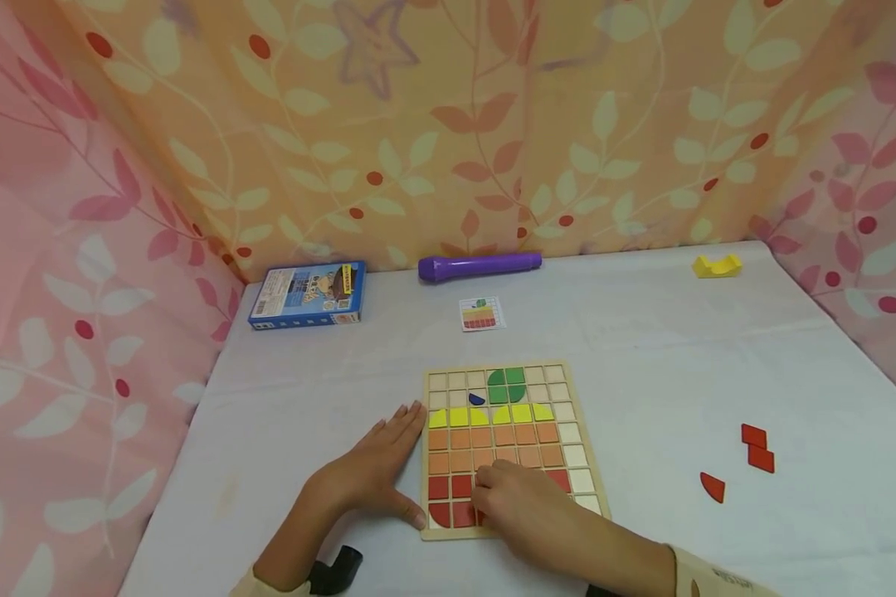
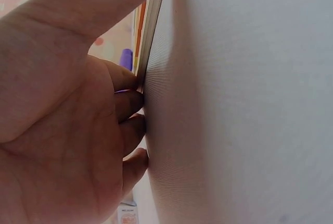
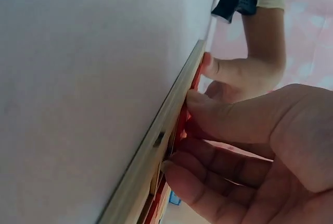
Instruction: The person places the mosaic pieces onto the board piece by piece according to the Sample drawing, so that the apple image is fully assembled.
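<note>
A wooden grid board [image 1: 455, 535] lies on the white cloth. It bears green tiles [image 1: 507, 385], a small blue piece [image 1: 476, 400], yellow tiles [image 1: 459, 417], two rows of orange tiles [image 1: 460, 439] and red tiles [image 1: 439, 487]. My left hand [image 1: 369, 468] rests against the board's left edge, fingers extended and thumb spread toward the lower corner. Over the lower red rows, my right hand [image 1: 526, 510] pinches a red tile with thumb and curled fingers, mostly hidden from above. In the right wrist view, red shows between thumb and fingers, right at the board's edge [image 3: 179, 91].
Right of the board lie two red square tiles [image 1: 761, 458] and a red rounded tile [image 1: 713, 487]. Behind it are a pattern card [image 1: 481, 314], a purple microphone-shaped object [image 1: 485, 266], a blue box [image 1: 309, 294] and a yellow notched piece [image 1: 717, 266]. Patterned cloth walls enclose the table.
</note>
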### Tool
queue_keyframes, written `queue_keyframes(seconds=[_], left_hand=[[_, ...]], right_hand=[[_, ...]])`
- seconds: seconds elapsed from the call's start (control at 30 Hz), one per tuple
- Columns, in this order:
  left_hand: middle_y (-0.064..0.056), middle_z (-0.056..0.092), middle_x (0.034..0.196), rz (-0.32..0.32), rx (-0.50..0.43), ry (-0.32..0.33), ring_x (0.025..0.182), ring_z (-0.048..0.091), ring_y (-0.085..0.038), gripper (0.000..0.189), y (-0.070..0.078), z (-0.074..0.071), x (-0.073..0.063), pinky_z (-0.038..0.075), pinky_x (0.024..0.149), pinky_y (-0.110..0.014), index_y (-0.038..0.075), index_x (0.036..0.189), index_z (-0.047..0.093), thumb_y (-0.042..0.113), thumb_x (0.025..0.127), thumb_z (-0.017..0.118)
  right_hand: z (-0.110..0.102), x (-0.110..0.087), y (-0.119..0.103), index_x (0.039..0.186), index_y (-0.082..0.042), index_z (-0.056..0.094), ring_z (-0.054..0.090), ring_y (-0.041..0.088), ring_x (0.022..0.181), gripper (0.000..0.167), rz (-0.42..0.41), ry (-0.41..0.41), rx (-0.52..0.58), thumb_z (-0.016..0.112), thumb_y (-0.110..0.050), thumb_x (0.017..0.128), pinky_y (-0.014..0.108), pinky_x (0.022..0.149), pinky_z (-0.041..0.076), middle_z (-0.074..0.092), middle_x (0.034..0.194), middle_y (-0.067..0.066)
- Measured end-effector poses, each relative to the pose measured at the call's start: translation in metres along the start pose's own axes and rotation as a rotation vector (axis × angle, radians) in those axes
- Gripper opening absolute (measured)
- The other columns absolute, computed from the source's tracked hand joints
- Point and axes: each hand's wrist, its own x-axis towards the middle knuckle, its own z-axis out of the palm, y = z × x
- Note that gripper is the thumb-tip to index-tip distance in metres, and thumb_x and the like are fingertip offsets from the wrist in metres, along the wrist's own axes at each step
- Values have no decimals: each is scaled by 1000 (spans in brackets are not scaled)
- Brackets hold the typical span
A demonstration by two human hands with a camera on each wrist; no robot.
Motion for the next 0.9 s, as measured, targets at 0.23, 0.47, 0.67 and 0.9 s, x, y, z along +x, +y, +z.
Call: queue_keyframes(seconds=[0.23,0.47,0.67,0.9], left_hand=[[-4,10,167,1,-1,-1,153,2,-23,137,-1,-1,-1,10,121,-50,12,162,14,65,58,86],[-4,10,167,8,6,1,153,1,-24,137,-1,-1,-1,10,121,-51,12,162,14,67,58,85],[-1,8,168,14,2,12,153,0,-23,141,-1,-2,-1,8,121,-50,14,162,12,67,55,86],[-4,9,168,13,-2,5,153,1,-25,141,0,-2,-2,8,121,-50,12,162,12,64,55,88]], right_hand=[[7,-1,-1,94,-16,75,48,7,72,21,-66,46,-28,82,-7,76,15,57,43,55,84,-7],[9,-5,-2,101,-15,77,45,9,75,22,-144,82,-122,80,-13,80,14,60,41,53,86,-7],[3,-16,6,99,-17,77,47,8,77,18,-144,102,-61,80,-14,81,12,61,40,52,87,-8],[-23,-46,53,103,-16,76,52,12,81,27,205,33,20,79,-2,81,23,64,51,57,90,-5]])
